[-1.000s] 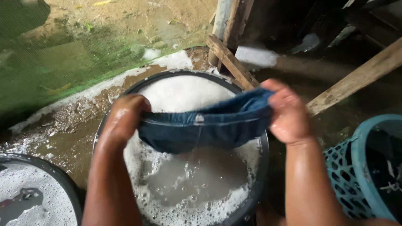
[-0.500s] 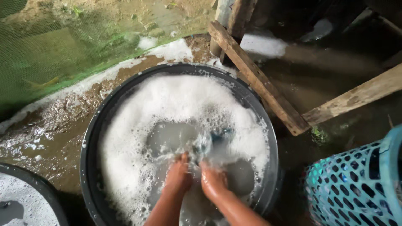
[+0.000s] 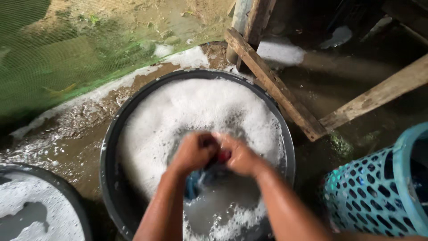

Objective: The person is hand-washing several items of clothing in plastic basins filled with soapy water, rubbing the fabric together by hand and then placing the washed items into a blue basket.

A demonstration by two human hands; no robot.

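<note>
A wide black basin [image 3: 111,147] full of grey soapy water and white foam [image 3: 191,105] sits on wet ground. My left hand [image 3: 192,151] and my right hand [image 3: 238,156] are bunched together just above the water at the basin's middle. Both grip a wet blue garment [image 3: 198,180], which hangs down between my wrists into the suds. A small red patch [image 3: 224,155] shows between my knuckles; I cannot tell what it is.
A second black basin [image 3: 49,196] with foam stands at the lower left. At the right edge is a teal plastic laundry basket [image 3: 374,192]. Wooden planks [image 3: 276,89] cross behind the basin. Green netting [image 3: 58,53] covers the upper left. The ground is muddy and wet.
A second ago the garment was stretched wide above the basin. It was then plunged into the water, and now my hands have lifted it, pressed together.
</note>
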